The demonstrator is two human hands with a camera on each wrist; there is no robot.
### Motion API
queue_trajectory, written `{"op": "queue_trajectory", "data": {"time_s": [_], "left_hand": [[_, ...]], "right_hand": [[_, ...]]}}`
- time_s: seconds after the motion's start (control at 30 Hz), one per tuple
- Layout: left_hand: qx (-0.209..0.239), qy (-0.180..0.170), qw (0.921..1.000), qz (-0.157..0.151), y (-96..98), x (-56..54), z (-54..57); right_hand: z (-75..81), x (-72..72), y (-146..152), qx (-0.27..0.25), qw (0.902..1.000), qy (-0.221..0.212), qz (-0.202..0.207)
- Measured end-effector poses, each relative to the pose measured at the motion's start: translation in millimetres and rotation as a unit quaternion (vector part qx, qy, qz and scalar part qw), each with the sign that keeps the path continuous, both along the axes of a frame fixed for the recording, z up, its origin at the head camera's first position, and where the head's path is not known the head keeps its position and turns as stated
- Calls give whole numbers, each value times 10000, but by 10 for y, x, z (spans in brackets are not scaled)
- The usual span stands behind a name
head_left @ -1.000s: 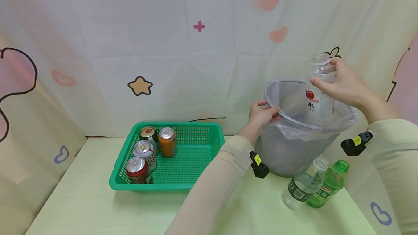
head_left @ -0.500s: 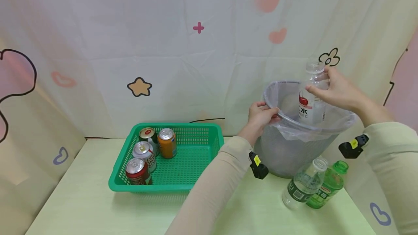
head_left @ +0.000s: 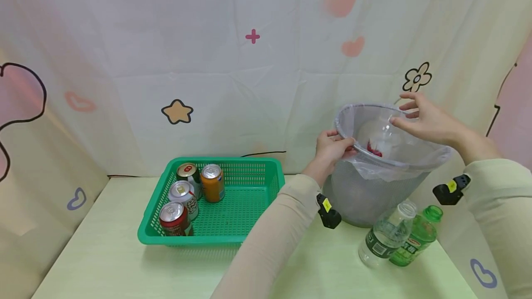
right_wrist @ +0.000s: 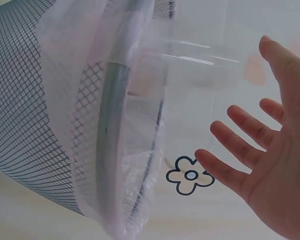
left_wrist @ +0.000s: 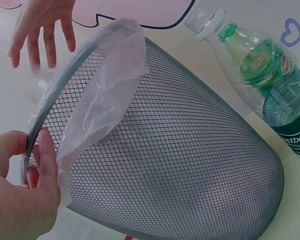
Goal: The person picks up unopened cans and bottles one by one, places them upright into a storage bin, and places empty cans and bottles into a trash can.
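In the head view a mesh trash bin (head_left: 365, 197) lined with a clear plastic bag stands on the right of the table, tilted. My left hand (head_left: 331, 147) pinches its rim and the bag's edge between thumb and fingers, as the left wrist view also shows. Above the mouth is my right hand (head_left: 428, 121), its fingers spread and nothing in them. A clear plastic bottle with a red fruit on its label (head_left: 375, 149) is dropping inside the bin, blurred. In the right wrist view the falling bottle (right_wrist: 195, 62) is apart from the fingers.
A clear bottle with a dark green label (head_left: 380, 239) and a green bottle (head_left: 420, 236) stand in front of the bin. Left of it, a green basket (head_left: 249, 239) holds several drink cans (head_left: 176, 218). A patterned curtain (head_left: 249, 86) hangs behind.
My right hand has moved the clear bottle down and left over the bin, then let go of it. The bottle has dropped into the mouth. My left hand keeps its grip on the rim.
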State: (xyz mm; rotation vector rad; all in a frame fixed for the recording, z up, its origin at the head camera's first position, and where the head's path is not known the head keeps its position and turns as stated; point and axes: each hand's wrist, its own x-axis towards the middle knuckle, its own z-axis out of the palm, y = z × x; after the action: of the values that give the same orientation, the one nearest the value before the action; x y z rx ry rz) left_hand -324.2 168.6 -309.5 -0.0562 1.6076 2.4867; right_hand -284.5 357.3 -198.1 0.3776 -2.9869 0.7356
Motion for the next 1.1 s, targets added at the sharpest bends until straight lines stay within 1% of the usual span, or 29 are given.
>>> {"op": "queue_trajectory", "data": {"time_s": [0.17,0.4,0.63,0.83,1.1], "left_hand": [[89,22,10000,-12,-5,-3,3],[95,10,9999,-47,-11,-3,14],[13,9,10000,-8,4,-6,18],[-23,29,10000,-40,3,-6,13],[-16,4,10000,20,11,-15,4]], "right_hand": [[13,-5,14,20,10000,27,32],[13,45,-37,195,9997,48,168],[-15,90,-61,463,9981,277,281],[-8,119,-57,478,9969,450,435],[-46,226,-45,280,9946,801,597]]}}
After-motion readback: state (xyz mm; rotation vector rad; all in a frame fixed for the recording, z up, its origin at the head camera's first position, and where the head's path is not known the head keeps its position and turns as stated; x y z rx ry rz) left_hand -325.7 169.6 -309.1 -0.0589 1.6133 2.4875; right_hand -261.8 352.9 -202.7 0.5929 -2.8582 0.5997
